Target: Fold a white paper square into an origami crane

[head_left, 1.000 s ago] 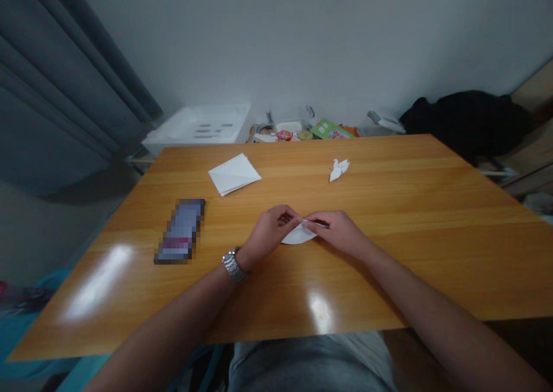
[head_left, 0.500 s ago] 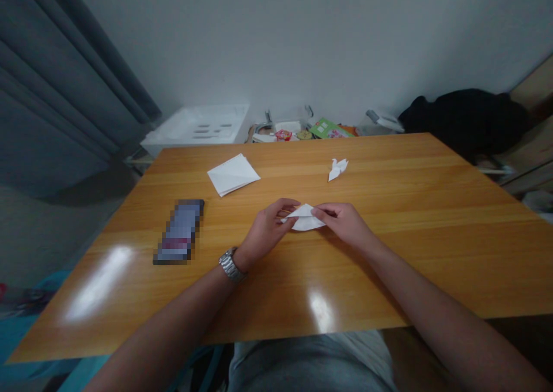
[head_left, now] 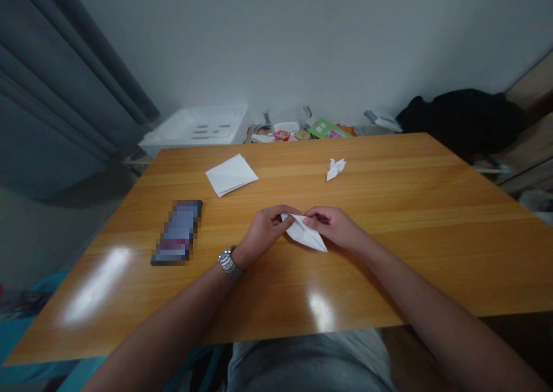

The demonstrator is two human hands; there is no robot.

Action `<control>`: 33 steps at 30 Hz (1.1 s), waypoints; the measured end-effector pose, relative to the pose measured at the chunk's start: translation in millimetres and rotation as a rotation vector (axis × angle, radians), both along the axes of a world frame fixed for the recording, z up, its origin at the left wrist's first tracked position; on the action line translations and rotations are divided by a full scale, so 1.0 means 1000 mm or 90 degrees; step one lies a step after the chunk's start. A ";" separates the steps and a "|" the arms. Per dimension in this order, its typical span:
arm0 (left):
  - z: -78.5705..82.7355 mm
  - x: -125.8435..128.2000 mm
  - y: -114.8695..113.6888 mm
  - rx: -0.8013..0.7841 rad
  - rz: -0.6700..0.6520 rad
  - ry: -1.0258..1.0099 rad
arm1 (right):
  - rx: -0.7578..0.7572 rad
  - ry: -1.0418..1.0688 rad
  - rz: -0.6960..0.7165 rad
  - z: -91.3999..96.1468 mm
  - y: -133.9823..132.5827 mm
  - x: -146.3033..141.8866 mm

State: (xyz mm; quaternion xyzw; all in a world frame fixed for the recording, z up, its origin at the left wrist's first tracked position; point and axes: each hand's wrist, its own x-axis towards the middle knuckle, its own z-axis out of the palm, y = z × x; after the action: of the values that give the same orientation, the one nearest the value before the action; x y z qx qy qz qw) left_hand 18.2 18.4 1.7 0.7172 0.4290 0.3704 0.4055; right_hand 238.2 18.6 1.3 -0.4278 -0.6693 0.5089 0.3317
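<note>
A small piece of folded white paper is held between my two hands over the middle of the wooden table. My left hand pinches its upper left part, thumb on top and fingers behind. At the upper right edge, my right hand grips it with the thumb pressed on the near face. One pointed end sticks out toward me, below the right thumb. Beyond the hands, a folded paper crane sits on the table. The fingertips behind the paper are partly hidden.
A stack of white paper sheets lies at the back left of the table. Nearer on the left is a phone with its screen blurred. Past the far edge are a white plastic tray, a green packet and black cloth.
The folded paper has turned in my hands, so a pointed end now aims down toward me. My right hand has shifted slightly left, closer to my left hand.
</note>
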 end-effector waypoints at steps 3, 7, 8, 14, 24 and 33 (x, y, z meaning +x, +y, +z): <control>-0.001 0.001 -0.001 -0.002 0.012 -0.017 | 0.000 -0.015 -0.002 0.000 0.001 0.001; 0.002 0.003 -0.001 0.000 0.040 -0.060 | 0.005 -0.012 -0.016 -0.002 0.002 0.003; 0.002 0.003 -0.001 0.001 0.048 -0.064 | 0.009 -0.011 -0.018 -0.003 0.002 0.004; 0.002 0.003 0.002 -0.004 0.075 -0.096 | 0.034 -0.017 -0.024 -0.003 0.003 0.004; -0.002 0.003 0.003 -0.042 0.103 -0.144 | 0.030 -0.040 -0.019 -0.004 0.003 0.005; -0.003 0.003 0.002 -0.034 0.087 -0.125 | 0.019 -0.042 -0.025 0.000 0.001 0.004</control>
State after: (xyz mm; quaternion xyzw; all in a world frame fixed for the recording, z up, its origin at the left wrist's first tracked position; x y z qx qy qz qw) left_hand 21.3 20.7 -1.1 0.6355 0.4445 0.4541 0.4385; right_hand 242.5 19.8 0.9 -0.4524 -0.6790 0.4777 0.3257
